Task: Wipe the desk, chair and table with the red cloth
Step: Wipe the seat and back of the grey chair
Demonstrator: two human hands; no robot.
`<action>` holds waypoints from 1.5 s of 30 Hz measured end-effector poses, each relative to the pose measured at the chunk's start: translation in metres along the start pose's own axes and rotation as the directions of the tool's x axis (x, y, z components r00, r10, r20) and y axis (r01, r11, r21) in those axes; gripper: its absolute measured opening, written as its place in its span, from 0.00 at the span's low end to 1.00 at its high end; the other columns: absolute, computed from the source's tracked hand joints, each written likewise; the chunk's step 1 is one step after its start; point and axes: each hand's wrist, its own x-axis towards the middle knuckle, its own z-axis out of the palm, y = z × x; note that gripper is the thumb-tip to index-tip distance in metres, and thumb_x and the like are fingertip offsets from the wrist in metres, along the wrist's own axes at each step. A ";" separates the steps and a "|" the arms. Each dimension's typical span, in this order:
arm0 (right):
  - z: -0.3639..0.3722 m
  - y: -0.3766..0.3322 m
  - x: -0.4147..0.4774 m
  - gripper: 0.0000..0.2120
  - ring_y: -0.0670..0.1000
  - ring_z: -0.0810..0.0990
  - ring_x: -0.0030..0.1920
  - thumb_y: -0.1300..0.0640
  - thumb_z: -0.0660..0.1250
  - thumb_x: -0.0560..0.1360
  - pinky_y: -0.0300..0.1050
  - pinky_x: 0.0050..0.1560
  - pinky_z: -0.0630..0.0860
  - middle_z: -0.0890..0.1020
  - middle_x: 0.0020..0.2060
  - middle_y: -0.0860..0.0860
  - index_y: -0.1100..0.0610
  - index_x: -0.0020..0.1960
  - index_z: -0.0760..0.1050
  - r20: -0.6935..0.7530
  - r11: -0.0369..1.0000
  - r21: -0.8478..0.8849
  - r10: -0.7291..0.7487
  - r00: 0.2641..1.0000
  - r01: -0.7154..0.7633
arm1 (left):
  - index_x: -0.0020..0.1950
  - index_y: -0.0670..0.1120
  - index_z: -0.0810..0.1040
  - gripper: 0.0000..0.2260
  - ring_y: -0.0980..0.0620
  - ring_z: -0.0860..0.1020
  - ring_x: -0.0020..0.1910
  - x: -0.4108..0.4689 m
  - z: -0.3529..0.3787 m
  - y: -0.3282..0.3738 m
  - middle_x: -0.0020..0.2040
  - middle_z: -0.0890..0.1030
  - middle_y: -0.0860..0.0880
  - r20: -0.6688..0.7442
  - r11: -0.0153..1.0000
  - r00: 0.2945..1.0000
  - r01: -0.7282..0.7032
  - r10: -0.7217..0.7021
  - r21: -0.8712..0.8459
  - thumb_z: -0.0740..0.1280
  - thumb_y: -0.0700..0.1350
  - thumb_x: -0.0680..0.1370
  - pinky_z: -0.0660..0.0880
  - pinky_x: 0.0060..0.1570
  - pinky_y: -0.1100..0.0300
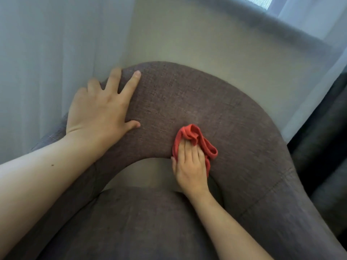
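Note:
A chair (216, 102) covered in brown-grey woven fabric fills the view, its curved backrest arching across the middle and its seat below. My right hand (189, 166) presses the crumpled red cloth (195, 136) flat against the inner face of the backrest, right of centre. My left hand (101, 109) rests on the top left edge of the backrest, palm down and fingers spread, holding nothing. No desk or table shows.
White sheer curtains (56, 62) hang close behind the chair on the left. A beige wall (206, 44) with a grey ledge runs behind. Dark grey upholstery or curtain (323, 147) stands at the right edge.

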 end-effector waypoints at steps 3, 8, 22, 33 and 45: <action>-0.004 0.009 -0.015 0.24 0.60 0.78 0.65 0.60 0.58 0.75 0.54 0.57 0.77 0.80 0.63 0.61 0.66 0.69 0.73 0.093 0.991 -0.090 -0.086 0.992 0.094 | 0.82 0.53 0.54 0.50 0.33 0.75 0.48 -0.001 0.000 0.001 0.76 0.63 0.40 0.006 0.999 1.000 -0.001 0.000 0.032 0.74 0.66 0.67 0.65 0.38 0.48; -0.038 0.020 -0.023 0.26 0.58 0.77 0.67 0.61 0.55 0.75 0.55 0.51 0.78 0.79 0.64 0.58 0.65 0.72 0.70 0.328 0.978 -0.026 -0.187 0.926 0.207 | 0.81 0.53 0.55 0.50 0.32 0.75 0.48 0.000 -0.001 0.000 0.76 0.64 0.40 0.010 1.000 1.000 -0.006 0.006 -0.003 0.75 0.66 0.66 0.71 0.39 0.46; -0.259 0.143 0.039 0.22 0.59 0.84 0.51 0.66 0.55 0.71 0.52 0.47 0.82 0.83 0.54 0.63 0.61 0.60 0.80 0.694 -0.684 0.444 -0.147 0.705 -0.579 | 0.76 0.45 0.68 0.30 0.29 0.71 0.64 0.017 -0.051 0.046 0.68 0.71 0.31 0.239 0.862 0.894 0.435 -0.379 -0.261 0.67 0.59 0.78 0.70 0.64 0.39; -0.455 0.304 0.133 0.24 0.62 0.82 0.60 0.65 0.61 0.66 0.49 0.55 0.81 0.82 0.58 0.65 0.63 0.61 0.79 0.684 -0.621 0.575 0.007 0.729 -0.533 | 0.57 0.58 0.84 0.20 0.54 0.84 0.56 0.099 -0.335 0.234 0.56 0.86 0.50 0.446 -0.031 0.664 0.577 0.601 -0.816 0.71 0.67 0.71 0.79 0.53 0.61; -0.712 0.482 0.161 0.16 0.57 0.85 0.55 0.42 0.71 0.73 0.51 0.52 0.83 0.85 0.54 0.55 0.49 0.57 0.81 0.819 -0.311 0.573 0.245 0.518 -0.758 | 0.64 0.44 0.79 0.13 0.49 0.82 0.59 0.204 -0.574 0.380 0.59 0.84 0.45 0.262 0.011 0.405 0.526 0.876 -0.850 0.67 0.47 0.81 0.78 0.58 0.55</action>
